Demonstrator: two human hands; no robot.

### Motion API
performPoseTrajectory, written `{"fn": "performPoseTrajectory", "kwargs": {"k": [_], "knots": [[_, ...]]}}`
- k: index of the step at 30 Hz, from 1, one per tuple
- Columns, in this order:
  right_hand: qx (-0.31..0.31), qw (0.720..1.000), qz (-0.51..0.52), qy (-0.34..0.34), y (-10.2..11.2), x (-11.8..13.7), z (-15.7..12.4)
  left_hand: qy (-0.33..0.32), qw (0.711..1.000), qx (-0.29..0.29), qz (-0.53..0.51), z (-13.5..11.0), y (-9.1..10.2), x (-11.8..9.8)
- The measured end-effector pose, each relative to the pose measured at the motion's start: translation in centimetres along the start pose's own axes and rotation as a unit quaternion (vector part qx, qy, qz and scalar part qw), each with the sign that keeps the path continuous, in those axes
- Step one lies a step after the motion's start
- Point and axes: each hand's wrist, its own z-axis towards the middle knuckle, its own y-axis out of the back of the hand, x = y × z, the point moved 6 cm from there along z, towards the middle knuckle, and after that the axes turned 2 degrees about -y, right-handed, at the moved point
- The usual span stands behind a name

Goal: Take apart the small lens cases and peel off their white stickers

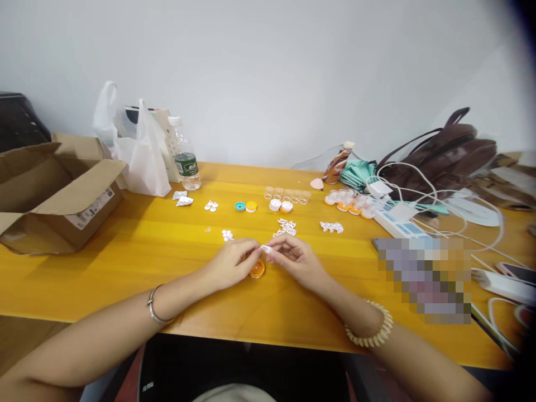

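Note:
Between the fingertips of both hands is a small white piece [266, 249], too small to name more closely. My left hand [234, 262] pinches its left side, and my right hand [299, 262] pinches its right side. Just below them an orange round cap [257, 269] lies on the table, partly covered by my left fingers. Past my hands sits a pile of white openwork pieces [285, 228]. Several white round discs [227, 235] lie beyond my left hand. Farther back are a teal ring-shaped cap [240, 206], a yellow one [251, 206] and two white-topped caps [275, 205].
Clear cups [288, 195] stand in a row at the back, with orange-based assembled ones [352, 202] to the right. An open cardboard box [84, 195], a plastic bag [142, 156] and a water bottle [187, 162] occupy the left. A power strip [402, 226], cables and a brown bag [448, 151] crowd the right.

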Motion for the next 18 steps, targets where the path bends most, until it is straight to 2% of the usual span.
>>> {"fn": "performPoseTrajectory", "kwargs": {"k": [8,18], "knots": [[-0.016,0.995,0.068,-0.078,0.0,-0.8,0.1,0.054,0.995,0.044,-0.067,0.1,-1.0,1.0],[-0.015,0.99,0.096,-0.098,-0.3,-1.5,0.2,0.1,0.984,0.04,-0.142,0.1,-1.7,2.2]]}}
